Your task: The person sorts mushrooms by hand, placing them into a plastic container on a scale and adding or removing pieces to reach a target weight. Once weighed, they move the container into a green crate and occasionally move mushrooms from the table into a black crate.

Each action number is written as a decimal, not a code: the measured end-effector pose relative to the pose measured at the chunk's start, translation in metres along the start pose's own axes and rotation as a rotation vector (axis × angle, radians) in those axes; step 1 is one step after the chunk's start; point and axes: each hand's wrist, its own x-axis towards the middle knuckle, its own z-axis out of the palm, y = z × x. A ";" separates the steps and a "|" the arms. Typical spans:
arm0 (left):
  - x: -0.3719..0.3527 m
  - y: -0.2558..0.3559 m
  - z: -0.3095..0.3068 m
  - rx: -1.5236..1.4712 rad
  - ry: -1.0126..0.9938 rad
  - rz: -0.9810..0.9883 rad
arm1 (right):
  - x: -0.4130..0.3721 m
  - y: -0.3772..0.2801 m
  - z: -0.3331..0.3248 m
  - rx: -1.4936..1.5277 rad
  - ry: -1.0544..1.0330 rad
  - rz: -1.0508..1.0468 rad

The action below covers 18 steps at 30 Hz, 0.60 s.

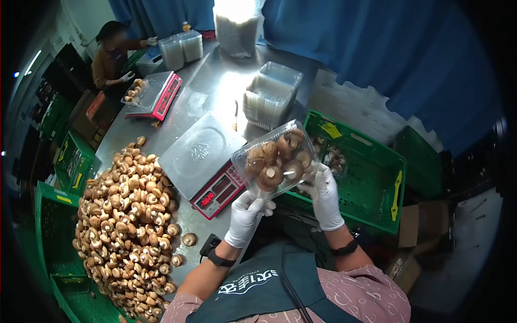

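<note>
A clear plastic tray of brown mushrooms (pixel 277 161) is held up, tilted, in front of me, just right of the near scale. My left hand (pixel 249 210), in a white glove, grips its lower left corner. On its right side, my right hand (pixel 324 191), also gloved, has its fingers closed on the edge. The near scale (pixel 202 153) has a bare metal plate and a red front with a lit display. To its left lies a big heap of loose mushrooms (pixel 126 220), and one loose mushroom (pixel 189 239) sits apart.
A stack of clear trays (pixel 272 94) stands behind the held one. A green crate (pixel 371 151) with packed mushrooms is at right. A second red scale (pixel 156 99) carries a mushroom tray. Across the table is a co-worker (pixel 110 59); more green crates (pixel 56 215) stand at left.
</note>
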 end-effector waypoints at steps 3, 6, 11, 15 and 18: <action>0.012 -0.015 0.043 0.163 -0.064 -0.032 | -0.019 0.021 0.015 0.319 0.073 -0.144; 0.027 -0.052 0.063 0.260 -0.274 -0.141 | -0.009 -0.002 -0.006 0.234 0.182 -0.165; 0.012 -0.064 0.028 0.328 -0.376 -0.331 | 0.009 0.013 -0.148 -0.458 0.483 -0.036; -0.019 -0.056 -0.028 0.357 -0.103 -0.288 | 0.019 0.087 -0.263 -0.557 0.534 0.328; -0.057 -0.052 -0.065 0.300 0.116 -0.286 | 0.016 0.120 -0.283 -0.286 0.411 0.637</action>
